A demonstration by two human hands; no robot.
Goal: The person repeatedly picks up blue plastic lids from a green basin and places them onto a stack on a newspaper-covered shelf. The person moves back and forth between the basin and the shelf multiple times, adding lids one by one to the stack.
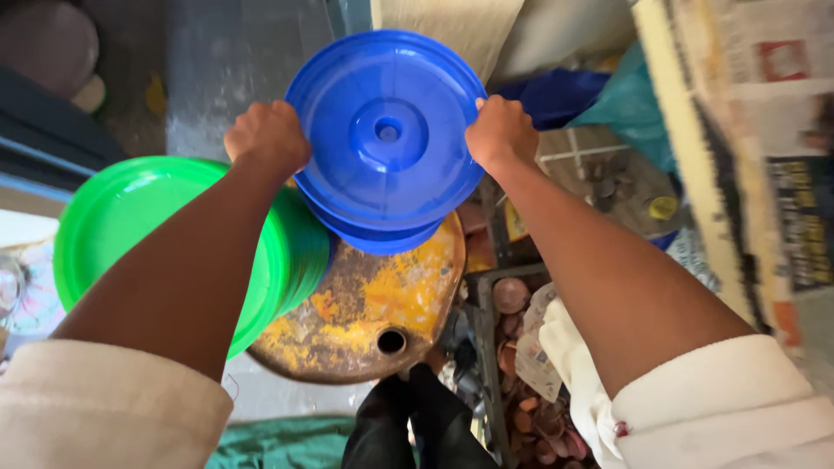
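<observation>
Where the rusty yellow drum (369, 304) stands with its bung hole near the front edge, a stack of green plastic plates (130, 217) leans off its left side. Above the drum top, a small stack of blue plates (387, 130) is held at opposite rims. Left hand (268, 137) and right hand (499, 132) each have fingers curled tight on the rim. Judgement: even pressure from both sides and level rims should keep the nested discs from slipping apart.
</observation>
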